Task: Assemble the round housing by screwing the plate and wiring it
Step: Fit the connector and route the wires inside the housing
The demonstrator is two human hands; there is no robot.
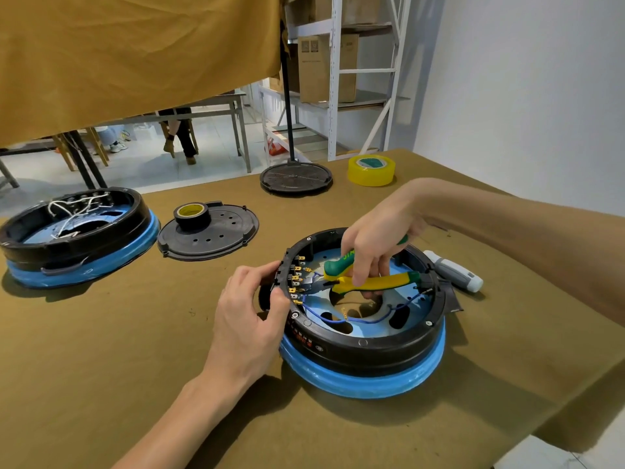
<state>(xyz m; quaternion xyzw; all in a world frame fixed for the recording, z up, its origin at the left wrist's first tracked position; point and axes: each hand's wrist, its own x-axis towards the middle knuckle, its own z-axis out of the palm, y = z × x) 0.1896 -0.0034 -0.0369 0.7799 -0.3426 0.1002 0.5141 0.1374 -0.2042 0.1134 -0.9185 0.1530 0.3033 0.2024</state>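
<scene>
A round black housing (365,350) on a blue-wrapped base sits in front of me, open side up. Blue wires (355,320) loop across its inside towards a row of brass terminals (297,279) on its left wall. My left hand (252,319) grips the housing's left rim beside those terminals. My right hand (375,238) holds green-and-yellow pliers (368,281) over the housing, their dark jaws pointing left at the terminals. A black perforated plate (216,240) lies flat to the left.
A second housing (77,238) with white wires stands at far left. A black tape roll (192,216) rests on the plate. A grey screwdriver (455,270) lies right of the housing. Yellow tape (371,170) and a round stand base (296,179) sit at the back.
</scene>
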